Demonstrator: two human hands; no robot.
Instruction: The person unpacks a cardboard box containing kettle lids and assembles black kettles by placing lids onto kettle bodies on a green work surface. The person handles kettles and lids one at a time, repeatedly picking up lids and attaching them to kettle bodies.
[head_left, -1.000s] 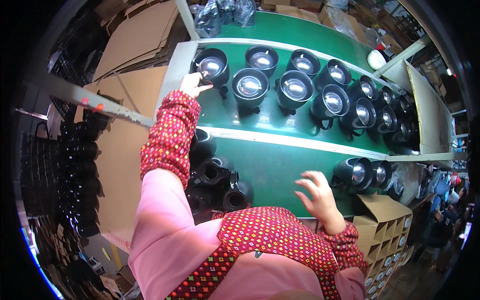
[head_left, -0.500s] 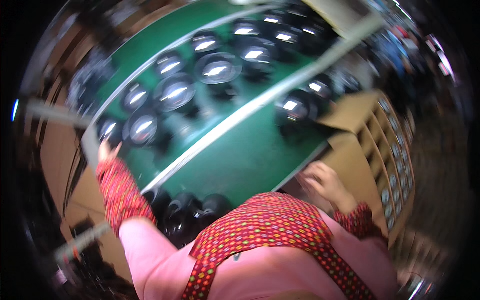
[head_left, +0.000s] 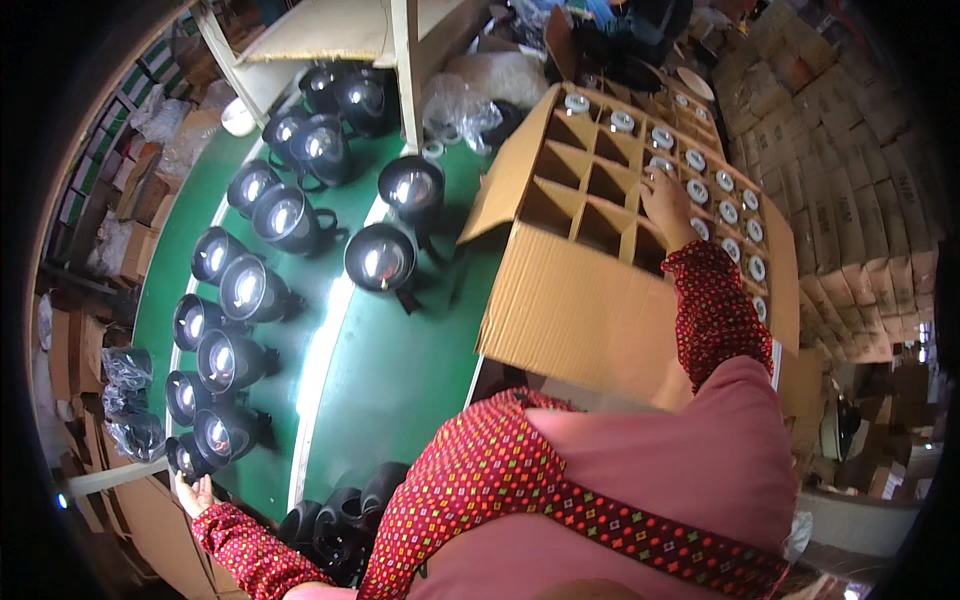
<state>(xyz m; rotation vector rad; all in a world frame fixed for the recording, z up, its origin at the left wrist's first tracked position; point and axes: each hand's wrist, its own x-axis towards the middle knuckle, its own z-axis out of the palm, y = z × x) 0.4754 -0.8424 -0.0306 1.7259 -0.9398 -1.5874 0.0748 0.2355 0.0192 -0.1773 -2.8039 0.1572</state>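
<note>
Above a divided carton (head_left: pixel 560 300) on the right, my right hand (head_left: pixel 665 205) has its fingers bent around the pale round top of a glassy piece (head_left: pixel 659 166) standing in one cell. The piece's lower part is hidden in the cell. At the lower left, my left hand (head_left: pixel 195 495) reaches out with its fingers stretched against the nearest black bell-shaped lamp (head_left: pixel 188 457). Rows of similar black lamps (head_left: pixel 230 358) with shiny insides lie along the green table. Two more lamps (head_left: pixel 381 258) stand nearer the carton.
The green tabletop (head_left: pixel 400 400) has a pale strip along it. Black lamp parts (head_left: pixel 345 515) are heaped by my waist. A white post and shelf (head_left: pixel 405 80) rise at the far end, near clear plastic bags (head_left: pixel 465 105). Stacked cartons (head_left: pixel 840 200) line the right side.
My view has swung to the right. My right hand has moved from beside the carton into its cells. My left hand stays by the end lamp of the row.
</note>
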